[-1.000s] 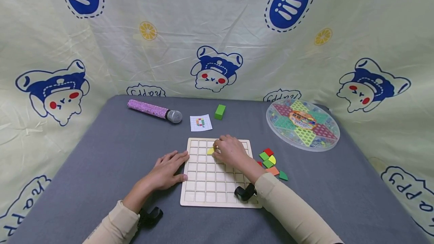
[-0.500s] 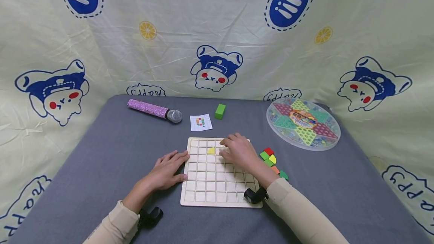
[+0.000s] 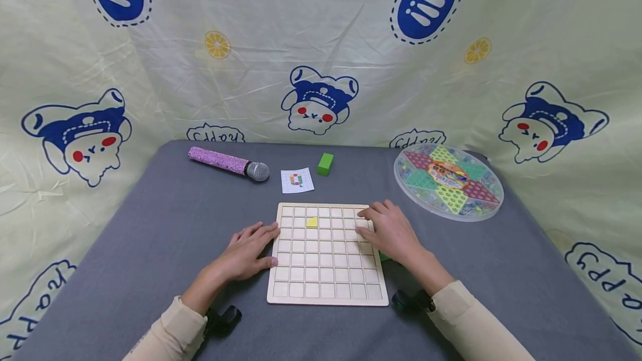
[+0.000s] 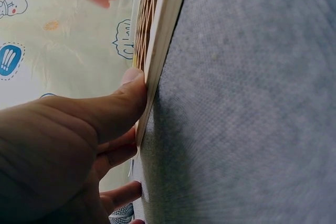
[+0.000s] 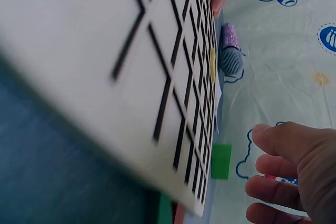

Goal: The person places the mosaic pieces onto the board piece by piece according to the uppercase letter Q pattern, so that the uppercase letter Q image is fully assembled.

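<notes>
A pale wooden grid board [image 3: 311, 277] lies on the cloth, with one yellow piece [image 3: 312, 222] in a cell of its second row from the back. Fingers and thumb of my left hand [image 3: 249, 253] touch the board's left edge without gripping it. Above the right edge is my right hand [image 3: 393, 234], fingers loosely bent and nothing between them in the right wrist view. Beyond that edge lie loose coloured pieces, mostly hidden by the right hand in the head view; a green piece [image 5: 165, 208] and a red piece [image 5: 179, 214] show in the right wrist view.
Behind the board lie a purple glittery microphone [image 3: 220, 161], a white card [image 3: 304, 187] with a small coloured pattern, and a green block [image 3: 325, 164]. At back right is a round Chinese checkers set [image 3: 451, 202]. Grey cloth [image 3: 150, 227] covers the table; a printed curtain [image 3: 351, 27] surrounds it.
My right hand let go of the yellow piece, which stays in its cell, then moved right to the board's right edge, covering most of the loose pieces. My left hand stayed put.
</notes>
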`<state>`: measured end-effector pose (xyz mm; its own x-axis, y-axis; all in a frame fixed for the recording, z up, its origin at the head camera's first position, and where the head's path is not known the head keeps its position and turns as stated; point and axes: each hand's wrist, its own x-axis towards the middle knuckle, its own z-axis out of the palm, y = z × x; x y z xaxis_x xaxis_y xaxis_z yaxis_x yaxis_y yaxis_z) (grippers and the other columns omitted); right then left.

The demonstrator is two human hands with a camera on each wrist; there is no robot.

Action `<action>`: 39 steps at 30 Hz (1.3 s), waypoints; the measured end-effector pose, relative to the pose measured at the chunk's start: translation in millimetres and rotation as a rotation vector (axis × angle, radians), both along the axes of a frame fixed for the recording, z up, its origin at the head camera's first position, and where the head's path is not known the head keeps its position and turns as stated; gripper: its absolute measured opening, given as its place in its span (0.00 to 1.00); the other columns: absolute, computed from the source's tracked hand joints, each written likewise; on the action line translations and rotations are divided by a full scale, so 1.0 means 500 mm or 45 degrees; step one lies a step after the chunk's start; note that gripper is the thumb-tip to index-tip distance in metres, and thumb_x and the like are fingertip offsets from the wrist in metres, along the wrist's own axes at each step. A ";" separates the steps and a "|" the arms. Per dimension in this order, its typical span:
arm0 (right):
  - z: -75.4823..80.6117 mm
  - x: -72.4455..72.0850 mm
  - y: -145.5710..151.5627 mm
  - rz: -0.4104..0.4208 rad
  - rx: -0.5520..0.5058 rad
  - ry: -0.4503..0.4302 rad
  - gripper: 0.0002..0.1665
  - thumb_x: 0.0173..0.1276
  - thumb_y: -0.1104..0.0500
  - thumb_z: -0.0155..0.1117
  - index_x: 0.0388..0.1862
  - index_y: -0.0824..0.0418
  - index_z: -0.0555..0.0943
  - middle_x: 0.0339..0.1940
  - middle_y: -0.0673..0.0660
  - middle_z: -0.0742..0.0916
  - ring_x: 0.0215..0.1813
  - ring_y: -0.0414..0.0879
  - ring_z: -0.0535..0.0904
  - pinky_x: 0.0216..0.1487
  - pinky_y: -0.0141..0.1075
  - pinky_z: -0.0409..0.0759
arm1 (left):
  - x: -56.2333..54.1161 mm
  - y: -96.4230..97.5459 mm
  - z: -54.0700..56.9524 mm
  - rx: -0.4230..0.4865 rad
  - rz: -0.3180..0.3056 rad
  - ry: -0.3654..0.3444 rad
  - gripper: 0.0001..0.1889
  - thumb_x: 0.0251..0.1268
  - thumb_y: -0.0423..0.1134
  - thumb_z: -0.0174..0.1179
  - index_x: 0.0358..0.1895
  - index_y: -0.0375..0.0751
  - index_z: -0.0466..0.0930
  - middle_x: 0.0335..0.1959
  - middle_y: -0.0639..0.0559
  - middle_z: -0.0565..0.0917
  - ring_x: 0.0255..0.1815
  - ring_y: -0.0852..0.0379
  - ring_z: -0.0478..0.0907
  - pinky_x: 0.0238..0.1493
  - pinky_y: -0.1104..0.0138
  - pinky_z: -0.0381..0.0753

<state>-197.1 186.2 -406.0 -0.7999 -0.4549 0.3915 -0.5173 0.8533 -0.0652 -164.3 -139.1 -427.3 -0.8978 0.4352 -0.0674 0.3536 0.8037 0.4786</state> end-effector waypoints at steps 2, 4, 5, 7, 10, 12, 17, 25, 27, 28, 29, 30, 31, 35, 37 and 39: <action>-0.002 0.006 0.014 -0.014 -0.008 -0.006 0.17 0.55 0.51 0.72 0.41 0.58 0.85 0.34 0.53 0.84 0.38 0.48 0.73 0.40 0.42 0.71 | -0.001 0.000 0.000 -0.001 0.001 -0.001 0.34 0.64 0.46 0.59 0.72 0.44 0.59 0.74 0.50 0.60 0.76 0.40 0.50 0.66 0.40 0.52; -0.005 0.013 0.027 -0.031 -0.012 -0.015 0.17 0.55 0.51 0.72 0.41 0.58 0.85 0.34 0.53 0.84 0.37 0.48 0.73 0.39 0.42 0.70 | -0.001 0.001 0.000 0.001 0.002 -0.005 0.34 0.64 0.46 0.59 0.72 0.44 0.59 0.74 0.50 0.60 0.76 0.40 0.50 0.67 0.40 0.51; -0.006 0.016 0.033 -0.042 -0.016 -0.022 0.17 0.55 0.51 0.72 0.41 0.58 0.85 0.34 0.54 0.84 0.37 0.48 0.72 0.38 0.42 0.70 | -0.002 0.001 0.000 0.002 0.003 -0.006 0.34 0.64 0.46 0.59 0.72 0.44 0.59 0.74 0.50 0.60 0.76 0.40 0.50 0.67 0.40 0.51; -0.011 0.021 0.046 -0.070 -0.015 -0.035 0.17 0.55 0.51 0.73 0.40 0.58 0.85 0.34 0.54 0.84 0.37 0.48 0.72 0.38 0.42 0.70 | -0.002 0.001 0.000 0.004 0.004 -0.009 0.34 0.64 0.46 0.59 0.72 0.43 0.59 0.74 0.50 0.60 0.76 0.40 0.50 0.67 0.40 0.51; -0.017 0.027 0.066 -0.119 -0.010 -0.065 0.18 0.54 0.50 0.73 0.41 0.58 0.85 0.35 0.54 0.84 0.38 0.48 0.72 0.39 0.43 0.70 | -0.001 0.002 0.000 0.004 0.006 -0.009 0.34 0.64 0.46 0.59 0.72 0.43 0.59 0.74 0.50 0.60 0.76 0.40 0.50 0.67 0.40 0.51; -0.021 0.031 0.080 -0.149 -0.011 -0.093 0.18 0.55 0.49 0.72 0.42 0.58 0.85 0.37 0.54 0.84 0.39 0.49 0.72 0.40 0.44 0.70 | 0.000 0.002 0.000 0.001 0.007 -0.011 0.34 0.64 0.46 0.59 0.72 0.43 0.59 0.74 0.49 0.60 0.76 0.40 0.50 0.67 0.40 0.51; -0.028 0.036 0.106 -0.230 -0.002 -0.171 0.19 0.56 0.49 0.71 0.43 0.59 0.84 0.38 0.56 0.83 0.39 0.50 0.71 0.41 0.46 0.70 | 0.000 0.003 0.000 0.000 0.010 -0.023 0.34 0.64 0.46 0.59 0.72 0.43 0.59 0.74 0.49 0.60 0.76 0.40 0.50 0.67 0.39 0.51; -0.030 0.030 0.120 -0.329 0.042 -0.238 0.19 0.57 0.47 0.69 0.42 0.59 0.84 0.38 0.57 0.82 0.40 0.51 0.71 0.39 0.46 0.68 | 0.003 0.002 0.000 -0.005 0.016 -0.016 0.34 0.64 0.46 0.60 0.71 0.43 0.60 0.74 0.49 0.60 0.76 0.40 0.50 0.66 0.39 0.51; -0.031 0.028 0.121 -0.342 0.051 -0.245 0.19 0.57 0.47 0.69 0.42 0.59 0.84 0.38 0.57 0.82 0.40 0.51 0.70 0.39 0.46 0.68 | 0.003 0.002 -0.001 -0.007 0.019 -0.018 0.34 0.64 0.46 0.60 0.72 0.43 0.60 0.74 0.49 0.60 0.76 0.40 0.50 0.66 0.39 0.51; -0.032 0.028 0.121 -0.345 0.055 -0.248 0.19 0.57 0.47 0.69 0.41 0.59 0.84 0.38 0.57 0.82 0.40 0.52 0.71 0.39 0.46 0.68 | 0.003 0.002 -0.001 -0.008 0.022 -0.020 0.34 0.64 0.46 0.59 0.72 0.43 0.60 0.74 0.49 0.60 0.76 0.40 0.50 0.66 0.39 0.51; -0.033 0.027 0.122 -0.351 0.060 -0.250 0.19 0.57 0.47 0.69 0.41 0.59 0.84 0.38 0.57 0.82 0.40 0.52 0.71 0.39 0.46 0.68 | 0.004 0.002 -0.001 -0.009 0.022 -0.021 0.34 0.64 0.46 0.60 0.72 0.43 0.60 0.74 0.49 0.60 0.76 0.40 0.50 0.66 0.39 0.51; -0.033 0.026 0.122 -0.356 0.066 -0.253 0.19 0.57 0.47 0.69 0.41 0.59 0.84 0.38 0.58 0.82 0.40 0.52 0.71 0.39 0.46 0.68 | 0.004 0.003 -0.001 -0.009 0.023 -0.021 0.34 0.64 0.46 0.59 0.72 0.43 0.60 0.74 0.49 0.60 0.76 0.40 0.50 0.67 0.39 0.51; -0.034 0.025 0.122 -0.363 0.074 -0.255 0.19 0.57 0.47 0.69 0.40 0.60 0.84 0.37 0.58 0.82 0.40 0.53 0.71 0.38 0.47 0.68 | 0.004 0.003 -0.001 -0.008 0.023 -0.022 0.34 0.64 0.46 0.59 0.72 0.44 0.60 0.74 0.50 0.60 0.76 0.40 0.50 0.67 0.39 0.51; -0.035 0.021 0.124 -0.394 0.093 -0.269 0.21 0.57 0.45 0.69 0.39 0.61 0.84 0.37 0.59 0.81 0.39 0.53 0.71 0.38 0.47 0.68 | 0.004 0.003 -0.001 -0.010 0.019 -0.015 0.34 0.64 0.46 0.59 0.72 0.44 0.60 0.74 0.50 0.60 0.76 0.40 0.51 0.66 0.39 0.51; -0.036 0.019 0.124 -0.406 0.095 -0.276 0.21 0.57 0.45 0.69 0.38 0.61 0.84 0.37 0.59 0.81 0.39 0.54 0.71 0.38 0.47 0.68 | 0.004 0.003 0.000 -0.010 0.017 -0.010 0.34 0.64 0.46 0.59 0.72 0.43 0.60 0.74 0.49 0.60 0.76 0.40 0.51 0.66 0.39 0.52; -0.036 0.018 0.126 -0.412 0.091 -0.283 0.21 0.57 0.45 0.68 0.38 0.61 0.84 0.37 0.59 0.81 0.40 0.54 0.71 0.39 0.48 0.68 | 0.004 0.003 0.000 -0.010 0.018 -0.007 0.34 0.64 0.46 0.59 0.72 0.43 0.60 0.74 0.49 0.60 0.76 0.40 0.51 0.66 0.39 0.52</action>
